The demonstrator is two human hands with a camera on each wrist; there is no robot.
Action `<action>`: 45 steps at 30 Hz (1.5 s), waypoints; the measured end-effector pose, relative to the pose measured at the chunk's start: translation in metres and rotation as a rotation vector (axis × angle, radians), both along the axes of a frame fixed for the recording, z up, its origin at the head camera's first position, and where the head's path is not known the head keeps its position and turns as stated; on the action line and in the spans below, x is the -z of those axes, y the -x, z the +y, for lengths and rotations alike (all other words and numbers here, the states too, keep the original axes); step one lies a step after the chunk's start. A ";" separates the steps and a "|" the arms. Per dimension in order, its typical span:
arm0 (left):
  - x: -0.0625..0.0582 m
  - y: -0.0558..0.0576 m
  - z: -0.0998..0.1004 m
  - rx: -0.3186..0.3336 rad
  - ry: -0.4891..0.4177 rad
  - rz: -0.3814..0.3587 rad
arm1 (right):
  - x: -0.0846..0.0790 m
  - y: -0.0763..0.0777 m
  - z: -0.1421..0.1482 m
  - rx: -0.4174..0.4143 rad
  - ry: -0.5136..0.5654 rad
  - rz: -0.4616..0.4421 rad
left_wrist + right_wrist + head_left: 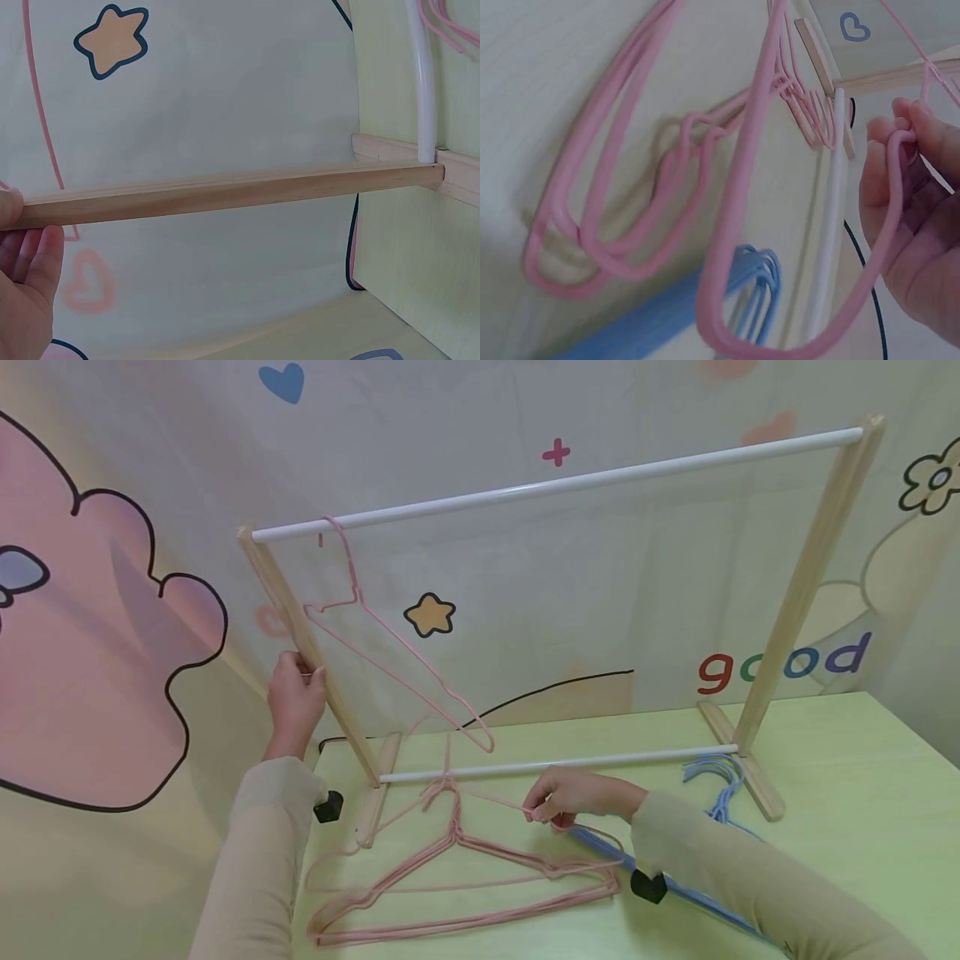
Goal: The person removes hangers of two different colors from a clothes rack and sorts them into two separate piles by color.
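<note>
My left hand [296, 697] grips the left wooden post [225, 199] of a small clothes rack, thumb on one side and fingers on the other. My right hand [581, 795] pinches one shoulder of a pink clothes hanger [731, 202]. That hanger is raised above a pile of several pink hangers [457, 837] lying on the table. Another pink hanger [408, 647] hangs by its hook near the left end of the white top rail [525, 492]. In the head view, the held hanger's hook overlaps the lower rail.
Several blue hangers [723, 793] lie on the pale green table [847, 810], partly hidden by my right sleeve. The rack's right post [806, 585] stands on a wooden foot [763, 789]. A white lower rail [637, 760] joins the posts. Behind hangs a printed backdrop [540, 577].
</note>
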State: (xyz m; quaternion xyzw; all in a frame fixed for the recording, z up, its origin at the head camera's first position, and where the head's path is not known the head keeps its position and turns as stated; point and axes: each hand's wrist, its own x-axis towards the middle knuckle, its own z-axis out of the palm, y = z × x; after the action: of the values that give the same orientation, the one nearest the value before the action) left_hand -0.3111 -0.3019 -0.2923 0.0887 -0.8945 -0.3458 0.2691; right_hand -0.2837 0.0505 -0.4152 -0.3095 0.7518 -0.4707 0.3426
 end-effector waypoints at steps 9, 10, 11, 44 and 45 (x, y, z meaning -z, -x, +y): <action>0.001 0.002 -0.002 -0.006 0.004 0.010 | 0.028 -0.003 -0.017 -0.009 0.018 -0.034; 0.001 0.002 -0.001 -0.008 0.009 0.012 | 0.031 -0.004 -0.018 -0.007 0.017 -0.039; 0.001 0.002 -0.001 -0.009 0.012 0.014 | 0.033 -0.004 -0.019 0.003 0.013 -0.045; 0.001 0.001 -0.001 -0.011 0.023 0.017 | 0.041 -0.006 -0.025 0.103 -0.079 0.100; 0.001 0.001 -0.001 -0.010 0.022 0.017 | 0.038 -0.004 -0.025 0.104 -0.068 0.108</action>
State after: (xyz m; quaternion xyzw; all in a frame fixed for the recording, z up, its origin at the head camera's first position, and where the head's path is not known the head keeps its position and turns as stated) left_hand -0.3121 -0.3026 -0.2934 0.0870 -0.8955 -0.3353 0.2794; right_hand -0.2799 0.0256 -0.4530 -0.2829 0.7999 -0.4447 0.2871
